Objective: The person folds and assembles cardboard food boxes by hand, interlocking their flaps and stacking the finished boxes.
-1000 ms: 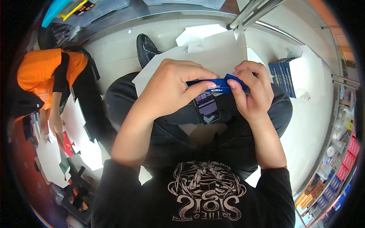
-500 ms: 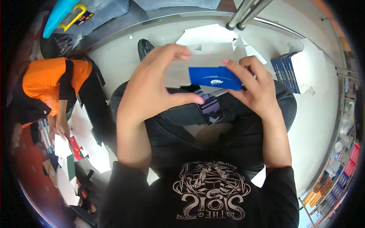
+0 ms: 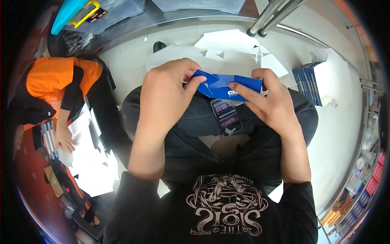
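Observation:
A blue folded cardboard piece (image 3: 219, 80), with a small white print and creased flaps, is held up in front of me above my lap. My left hand (image 3: 164, 91) pinches its left end between thumb and fingers, where a flap stands at an angle. My right hand (image 3: 276, 101) grips the right end, its index finger pressed on the inner face and other fingers behind, partly hidden. Below the cardboard, a phone (image 3: 226, 117) with a lit screen lies on my crossed legs.
Flat white card sheets (image 3: 227, 40) lie on the floor ahead. To the right stand several dark blue boxes (image 3: 307, 83). Metal legs (image 3: 272, 18) rise at the far right, near plastic bins (image 3: 199, 5). At left, a person in orange (image 3: 55, 79) handles white sheets (image 3: 94, 168); stocked shelves (image 3: 361, 191) line the right.
My left hand has closed in from the left onto the blue cardboard, which is now tilted open and shows its creased inside. The co-worker's hand has moved lower over the white sheets.

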Available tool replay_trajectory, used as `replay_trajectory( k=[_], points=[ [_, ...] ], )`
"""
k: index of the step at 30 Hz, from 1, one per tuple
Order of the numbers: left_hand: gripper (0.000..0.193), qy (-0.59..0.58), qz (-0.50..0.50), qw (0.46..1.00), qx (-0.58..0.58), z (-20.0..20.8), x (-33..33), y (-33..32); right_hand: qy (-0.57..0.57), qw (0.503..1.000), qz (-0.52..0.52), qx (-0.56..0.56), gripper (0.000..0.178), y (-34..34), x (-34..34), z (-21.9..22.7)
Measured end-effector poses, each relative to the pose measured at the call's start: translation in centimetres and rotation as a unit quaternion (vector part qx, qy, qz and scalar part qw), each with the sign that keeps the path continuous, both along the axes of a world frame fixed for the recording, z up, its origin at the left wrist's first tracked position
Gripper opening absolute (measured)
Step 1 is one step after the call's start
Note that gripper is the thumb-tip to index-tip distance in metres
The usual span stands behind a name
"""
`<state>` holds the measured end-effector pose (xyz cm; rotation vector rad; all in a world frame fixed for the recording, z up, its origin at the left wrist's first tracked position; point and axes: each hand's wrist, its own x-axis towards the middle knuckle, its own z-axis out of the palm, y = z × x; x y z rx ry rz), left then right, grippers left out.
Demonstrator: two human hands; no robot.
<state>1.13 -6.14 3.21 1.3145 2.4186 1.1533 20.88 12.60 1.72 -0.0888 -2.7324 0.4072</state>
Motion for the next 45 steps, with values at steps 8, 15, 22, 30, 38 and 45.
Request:
replay_trajectory(
  k=[8,15,22,30,38,45],
  points=[
    [0.013,0.100,-0.111,0.988,-0.024,0.2,0.3,0.2,-0.016,0.999,0.033,-0.006,0.040,-0.9,-0.3,0.0],
    [0.014,0.126,-0.143,0.982,-0.004,-0.2,-0.5,0.4,-0.005,0.999,0.049,-0.015,0.039,-0.9,-0.4,0.0],
    [0.016,0.058,-0.154,0.986,0.019,-0.4,-1.9,0.4,0.020,0.996,0.085,-0.034,0.052,-1.1,0.0,0.3],
    [0.018,0.078,-0.179,0.980,0.038,-0.4,-1.9,0.2,0.038,0.993,0.093,-0.062,0.052,-0.8,0.1,0.1],
    [0.019,0.091,-0.170,0.981,0.024,0.4,-1.2,0.2,0.022,0.996,0.069,-0.049,0.041,-0.6,-0.3,0.2],
    [0.045,0.021,-0.201,0.979,0.022,0.2,-0.8,-0.4,-0.013,0.996,0.067,-0.063,0.055,-1.1,-0.8,0.8]
  ],
)
